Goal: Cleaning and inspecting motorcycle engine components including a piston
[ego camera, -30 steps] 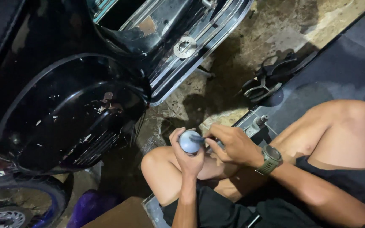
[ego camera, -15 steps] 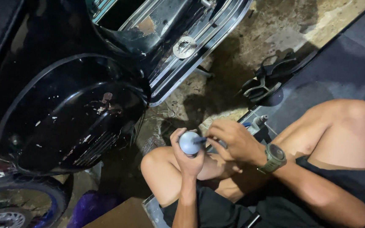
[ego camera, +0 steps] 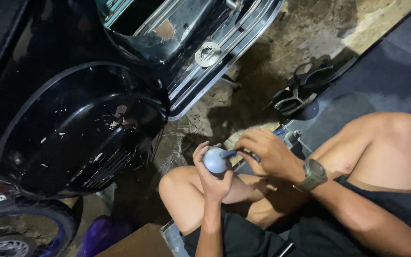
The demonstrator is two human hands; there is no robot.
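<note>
I sit cross-legged on the ground beside a black scooter point(ego camera: 72, 119). My left hand point(ego camera: 210, 176) grips a small round grey part point(ego camera: 215, 161), holding it up over my left knee. My right hand point(ego camera: 265, 152), with a green watch point(ego camera: 314, 174) on its wrist, pinches a thin dark tool point(ego camera: 229, 153) whose tip touches the grey part. The far end of the tool is hidden under my fingers.
The scooter's side panel and footboard point(ego camera: 215, 62) fill the left and top. A pair of black sandals point(ego camera: 298, 93) lies on the dirty concrete floor. A dark mat point(ego camera: 386, 71) is at the right, a purple bag point(ego camera: 101, 235) and a wheel point(ego camera: 5, 238) at the lower left.
My right hand has shifted slightly, working the tool against the grey part. The left hand keeps the part in nearly the same place.
</note>
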